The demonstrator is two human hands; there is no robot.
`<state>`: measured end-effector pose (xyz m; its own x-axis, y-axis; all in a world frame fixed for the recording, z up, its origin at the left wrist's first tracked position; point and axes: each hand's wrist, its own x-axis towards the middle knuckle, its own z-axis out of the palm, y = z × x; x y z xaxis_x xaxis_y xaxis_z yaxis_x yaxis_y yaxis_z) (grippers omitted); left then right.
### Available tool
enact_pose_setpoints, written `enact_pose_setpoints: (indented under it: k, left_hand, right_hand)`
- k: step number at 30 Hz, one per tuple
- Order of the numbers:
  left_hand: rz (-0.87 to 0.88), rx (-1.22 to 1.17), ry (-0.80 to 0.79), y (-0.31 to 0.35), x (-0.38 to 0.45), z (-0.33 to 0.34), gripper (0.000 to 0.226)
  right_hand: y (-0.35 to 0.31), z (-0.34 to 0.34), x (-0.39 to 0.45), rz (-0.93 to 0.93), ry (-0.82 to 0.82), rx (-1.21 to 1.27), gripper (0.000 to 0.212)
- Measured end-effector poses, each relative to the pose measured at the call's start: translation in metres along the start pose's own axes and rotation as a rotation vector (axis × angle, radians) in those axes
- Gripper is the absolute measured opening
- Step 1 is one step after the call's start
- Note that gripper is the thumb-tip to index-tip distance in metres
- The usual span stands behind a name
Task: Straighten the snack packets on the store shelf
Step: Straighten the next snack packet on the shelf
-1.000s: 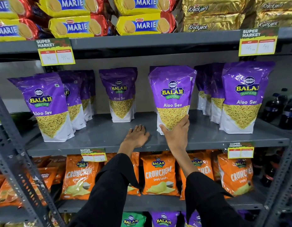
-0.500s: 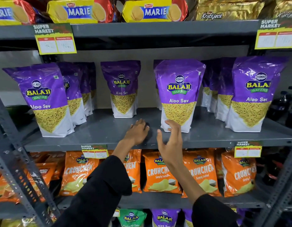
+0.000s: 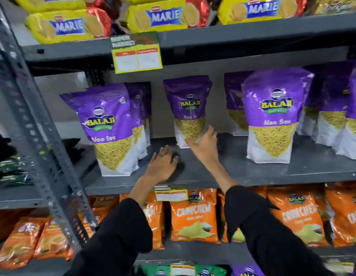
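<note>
Now the right hand [image 3: 203, 144] is reaching, open and empty, for the purple packet [image 3: 188, 110] standing far back on the shelf [image 3: 223, 176]; a careless nudge could be toppling it. Left hand [image 3: 163, 164] is lying flat, holding nothing.

— What stands on the grey shelf [image 3: 243, 172]?

— Purple Aloo Sev packets, upright. One row [image 3: 109, 128] runs back from the front edge at the left end. A single packet [image 3: 188, 108] stands mid-shelf near the back. Another packet [image 3: 272, 116] stands right of it, nearer the front edge, with more [image 3: 336, 112] at the right end.

— Anything else?

— The left grip [image 3: 163, 164] lies flat near the front edge.
</note>
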<state>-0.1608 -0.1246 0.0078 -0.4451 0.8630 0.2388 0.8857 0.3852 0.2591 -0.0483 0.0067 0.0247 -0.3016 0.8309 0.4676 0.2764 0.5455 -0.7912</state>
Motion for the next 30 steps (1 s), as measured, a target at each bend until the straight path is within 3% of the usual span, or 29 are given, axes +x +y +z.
enact_pose_setpoints:
  k: [6, 11, 30]
  left_hand:
    - [-0.002, 0.041, -0.128, -0.044, 0.0, 0.003, 0.062]
    - [0.031, 0.094, -0.156, -0.049, 0.003, 0.009, 0.062]
    - [0.04, 0.093, -0.161, -0.046, -0.001, 0.006, 0.064]
  right_hand:
    - [-0.001, 0.055, 0.036, 0.168, 0.054, -0.133, 0.143]
    - [-0.002, 0.071, 0.054, 0.276, 0.043, -0.114, 0.156]
    - [-0.008, 0.054, 0.009, 0.214, 0.08, -0.15, 0.137]
